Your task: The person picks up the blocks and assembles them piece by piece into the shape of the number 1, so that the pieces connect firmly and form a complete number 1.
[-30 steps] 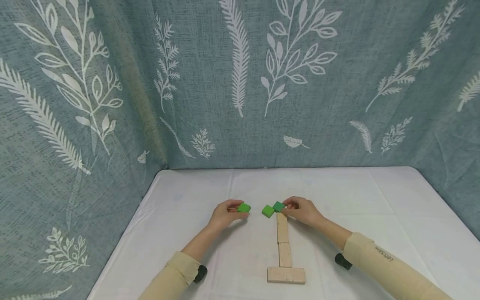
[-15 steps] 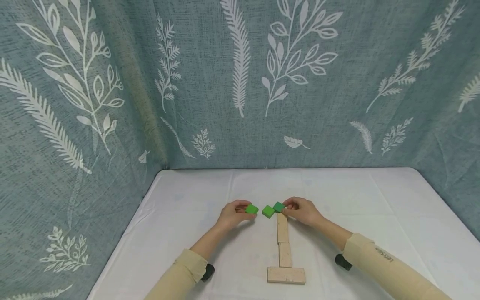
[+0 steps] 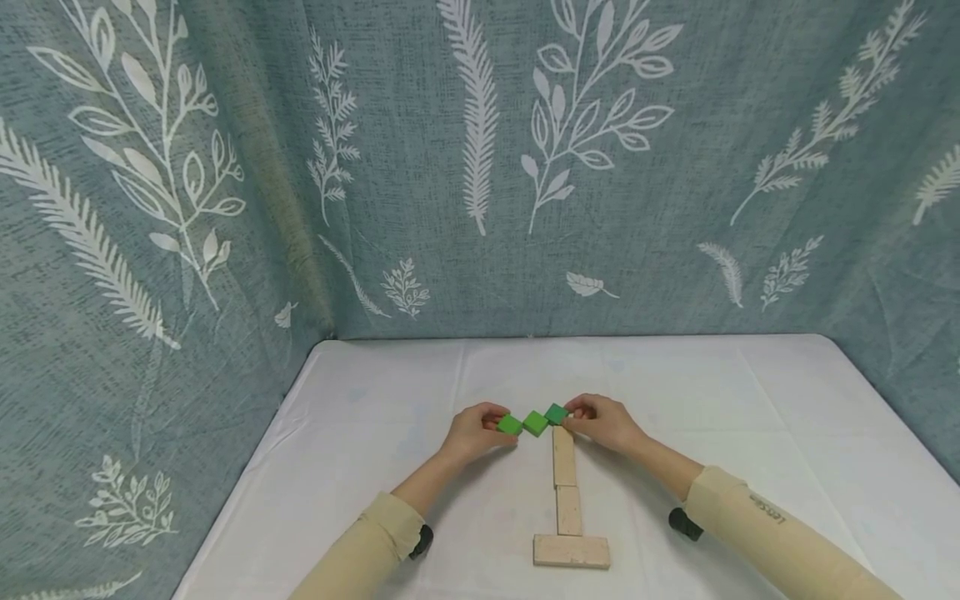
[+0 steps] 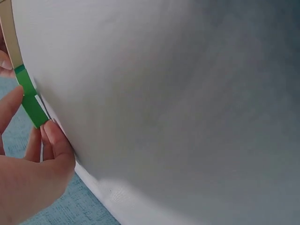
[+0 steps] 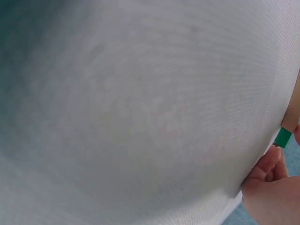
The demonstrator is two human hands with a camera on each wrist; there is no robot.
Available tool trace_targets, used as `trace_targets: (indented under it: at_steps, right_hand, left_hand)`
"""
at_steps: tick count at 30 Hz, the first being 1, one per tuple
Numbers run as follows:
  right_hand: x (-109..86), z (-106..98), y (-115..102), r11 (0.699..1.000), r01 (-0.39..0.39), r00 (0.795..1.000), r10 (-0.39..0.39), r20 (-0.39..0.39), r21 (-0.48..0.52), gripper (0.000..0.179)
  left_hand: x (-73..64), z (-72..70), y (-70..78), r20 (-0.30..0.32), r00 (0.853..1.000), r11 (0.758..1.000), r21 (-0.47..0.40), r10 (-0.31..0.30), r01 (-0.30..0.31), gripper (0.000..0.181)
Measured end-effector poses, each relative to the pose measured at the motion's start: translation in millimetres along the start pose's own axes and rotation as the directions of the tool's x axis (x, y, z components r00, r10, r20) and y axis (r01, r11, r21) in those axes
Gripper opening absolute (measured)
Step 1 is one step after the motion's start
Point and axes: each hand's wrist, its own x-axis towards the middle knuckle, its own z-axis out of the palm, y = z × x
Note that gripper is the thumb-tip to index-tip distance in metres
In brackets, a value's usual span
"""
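Note:
In the head view my left hand (image 3: 471,435) pinches a light green block (image 3: 510,425) between thumb and fingers. Its right corner lies close against a second light green block (image 3: 536,423), set diagonally on the cloth. Beside that one is a darker green block (image 3: 556,413), which my right hand (image 3: 609,423) grips at its right edge. The left wrist view shows thumb and fingertips on the held green block (image 4: 35,111). In the right wrist view, a bit of the dark green block (image 5: 282,137) shows at the fingertips; the rest is hidden.
Below the green blocks, two plain wooden blocks, an upper one (image 3: 564,456) and a lower one (image 3: 569,510), form a column. A wider wooden block (image 3: 572,551) lies crosswise at its foot. White cloth (image 3: 690,383) covers the table; a patterned blue-green curtain (image 3: 420,167) hangs behind.
My left hand has moved right with its light green block, bringing it up to the middle green block. The right hand stays where it was, at the dark green block.

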Motion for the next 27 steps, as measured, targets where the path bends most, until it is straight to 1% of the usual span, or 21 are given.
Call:
trace_targets:
  at_steps: [5, 10, 21, 25, 27]
  right_hand:
    - [0.1, 0.2, -0.6, 1.000, -0.001, 1.000, 0.001, -0.002, -0.001, 0.030]
    - [0.0, -0.2, -1.1, 1.000, -0.006, 1.000, 0.006, -0.004, -0.003, 0.030]
    - [0.7, -0.2, -0.2, 1.000, -0.014, 1.000, 0.014, -0.006, -0.004, 0.030]
    - [0.0, -0.6, -0.7, 1.000, -0.017, 1.000, 0.017, 0.007, -0.003, 0.032]
    - [-0.4, -1.8, -0.4, 1.000, -0.018, 1.000, 0.018, 0.023, 0.000, 0.033]
  left_hand:
    - [-0.7, 2.3, 1.0, 0.001, 1.000, 0.998, 0.053, 0.026, -0.026, 0.042]
    - [-0.2, 4.5, 1.1, -0.004, 0.999, 0.995, 0.083, 0.051, -0.050, 0.042]
    - [-0.2, 6.9, 0.0, -0.010, 0.997, 0.993, 0.088, 0.074, -0.073, 0.043]
    - [-0.9, 6.9, 0.0, -0.007, 0.997, 0.992, 0.097, 0.078, -0.077, 0.045]
    - [-1.1, 6.6, 0.1, -0.007, 0.998, 0.993, 0.101, 0.068, -0.067, 0.047]
